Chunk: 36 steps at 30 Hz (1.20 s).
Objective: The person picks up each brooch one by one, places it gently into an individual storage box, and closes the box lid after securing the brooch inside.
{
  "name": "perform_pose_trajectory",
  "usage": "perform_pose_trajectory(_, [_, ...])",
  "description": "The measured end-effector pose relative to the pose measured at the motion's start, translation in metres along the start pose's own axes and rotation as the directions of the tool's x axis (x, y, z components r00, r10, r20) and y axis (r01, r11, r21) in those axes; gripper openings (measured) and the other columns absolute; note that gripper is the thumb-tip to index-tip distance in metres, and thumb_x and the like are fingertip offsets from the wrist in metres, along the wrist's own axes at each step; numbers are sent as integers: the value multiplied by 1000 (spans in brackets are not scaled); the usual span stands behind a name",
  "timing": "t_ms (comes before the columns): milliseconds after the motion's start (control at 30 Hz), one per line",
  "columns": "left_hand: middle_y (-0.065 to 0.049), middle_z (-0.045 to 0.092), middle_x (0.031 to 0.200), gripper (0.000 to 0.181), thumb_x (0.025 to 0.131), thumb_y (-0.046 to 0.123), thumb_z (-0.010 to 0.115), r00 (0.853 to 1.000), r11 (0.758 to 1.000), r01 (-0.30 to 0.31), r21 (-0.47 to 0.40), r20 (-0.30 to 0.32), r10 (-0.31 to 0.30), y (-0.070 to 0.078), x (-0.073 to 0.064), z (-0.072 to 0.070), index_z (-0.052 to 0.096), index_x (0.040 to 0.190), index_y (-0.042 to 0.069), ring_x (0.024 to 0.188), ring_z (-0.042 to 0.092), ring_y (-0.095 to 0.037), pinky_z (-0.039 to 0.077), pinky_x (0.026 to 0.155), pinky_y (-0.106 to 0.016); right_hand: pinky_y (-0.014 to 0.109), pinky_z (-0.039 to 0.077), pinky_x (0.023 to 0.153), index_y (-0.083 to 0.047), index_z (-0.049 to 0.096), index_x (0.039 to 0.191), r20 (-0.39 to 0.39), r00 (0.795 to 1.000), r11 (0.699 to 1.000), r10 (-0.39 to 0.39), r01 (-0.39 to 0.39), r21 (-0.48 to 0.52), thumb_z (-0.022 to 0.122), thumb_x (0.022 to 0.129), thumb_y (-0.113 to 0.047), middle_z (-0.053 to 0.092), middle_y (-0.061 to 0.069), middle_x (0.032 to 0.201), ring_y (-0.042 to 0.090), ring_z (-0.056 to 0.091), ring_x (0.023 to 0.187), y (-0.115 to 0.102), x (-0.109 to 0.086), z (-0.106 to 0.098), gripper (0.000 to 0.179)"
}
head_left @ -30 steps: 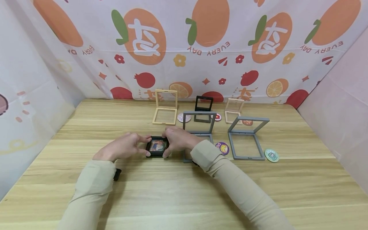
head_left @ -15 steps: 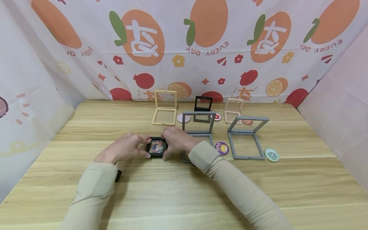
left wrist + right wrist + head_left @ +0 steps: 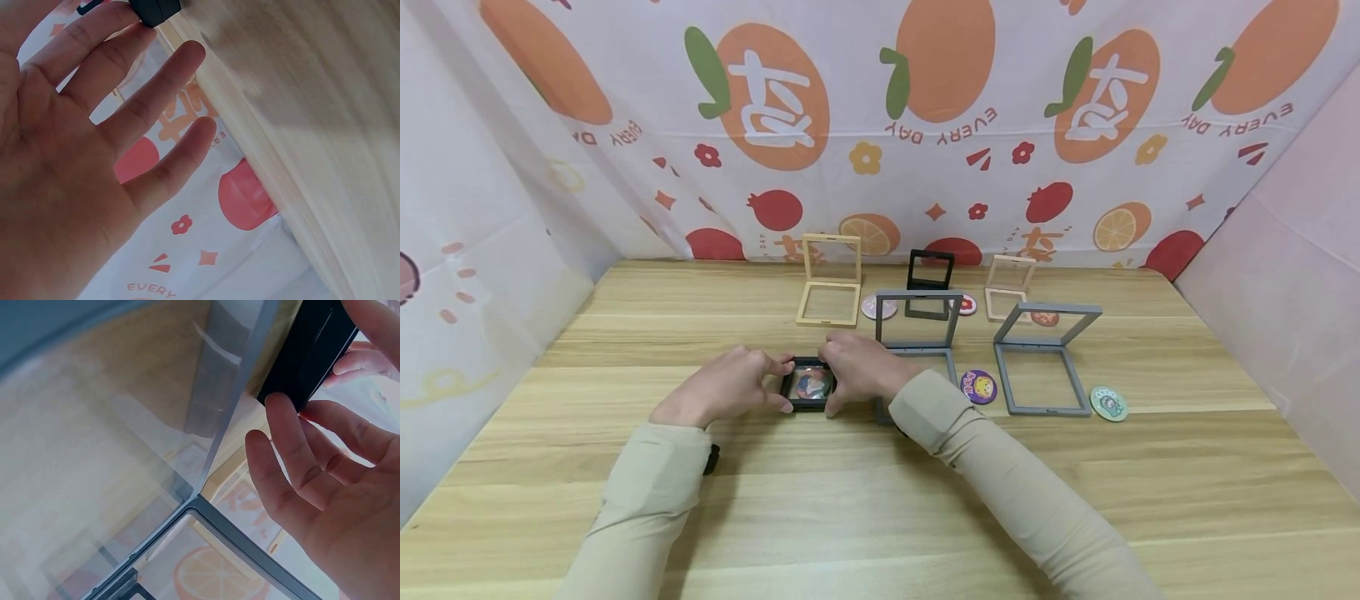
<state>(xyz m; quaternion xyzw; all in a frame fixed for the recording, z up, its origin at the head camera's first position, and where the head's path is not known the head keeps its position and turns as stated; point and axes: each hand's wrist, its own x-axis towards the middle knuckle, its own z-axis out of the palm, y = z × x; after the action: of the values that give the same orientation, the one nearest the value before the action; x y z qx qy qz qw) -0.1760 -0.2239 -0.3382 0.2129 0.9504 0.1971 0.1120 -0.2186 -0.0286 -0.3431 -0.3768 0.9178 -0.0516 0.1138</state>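
A small black display frame point(image 3: 808, 406) lies closed on the wooden table, with a round picture badge point(image 3: 813, 383) showing through its clear window. Thumb and forefinger of my left hand point(image 3: 730, 385) grip its left side. My right hand point(image 3: 863, 367) holds the opposite side the same way. In the left wrist view, the remaining fingers point(image 3: 156, 169) spread away beneath a corner of the black frame. The right wrist view shows fingertips against its dark edge. Just right of this hand stands an opened grey frame point(image 3: 920, 294), partly hidden behind my right wrist.
Another opened grey frame point(image 3: 1050, 412) stands farther right, between a purple badge point(image 3: 979, 387) and a green badge point(image 3: 1108, 404). Along the back are an opened beige frame point(image 3: 829, 322), a black one point(image 3: 931, 254), a pale one point(image 3: 1013, 260) and several badges. A fruit-print curtain point(image 3: 865, 83) hangs behind.
The head view has shifted slightly. Both hands stay on the black frame in nearly the same place, and the badge inside shows a clearer round outline than a second ago.
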Motion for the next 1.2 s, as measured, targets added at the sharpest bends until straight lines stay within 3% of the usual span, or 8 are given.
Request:
perform_pose_trajectory(300, [-26, 57, 137, 55, 80, 20, 87, 1000, 1000, -1, -2, -7, 1, 1, 1, 1, 68, 123, -10, 62, 44, -15, 42, 62, -29, 28, 51, 81, -6, 69, 119, -14, 1000, 999, -3, 2, -43, 92, 75, -38, 58, 4, 111, 13, 54, 91, -2, -1, 1, 59])
perform_pose_trajectory(633, [-27, 57, 137, 56, 80, 20, 87, 1000, 1000, -13, 5, -11, 13, 1, 1, 1, 67, 122, -11, 58, 39, -12, 41, 58, -28, 27, 52, 77, -5, 70, 116, -26, 999, 996, -25, 22, -81, 91, 76, -37, 59, 5, 110, 13, 55, 87, -3, -2, 2, 56])
perform_pose_trajectory(1000, [-27, 54, 139, 56, 83, 19, 85, 1000, 1000, 0, 23, -11, 0, -1, 1, 2, 65, 127, -10, 67, 49, -16, 40, 60, -28, 27, 53, 77, -6, 71, 114, -24, 1000, 996, -13, 11, -86, 89, 78, -38, 59, 4, 110, 12, 56, 87, -3, 1, 3, 52])
perform_pose_trajectory(1200, [-30, 55, 136, 56, 88, 15, 80, 999, 999, -19, 31, -48, 21, -2, 1, 4, 59, 133, -11, 55, 29, -10, 32, 52, -26, 27, 53, 76, -7, 71, 116, -23, 1000, 992, -9, 6, -127, 86, 82, -39, 58, 4, 112, 12, 56, 89, -2, 3, 3, 50])
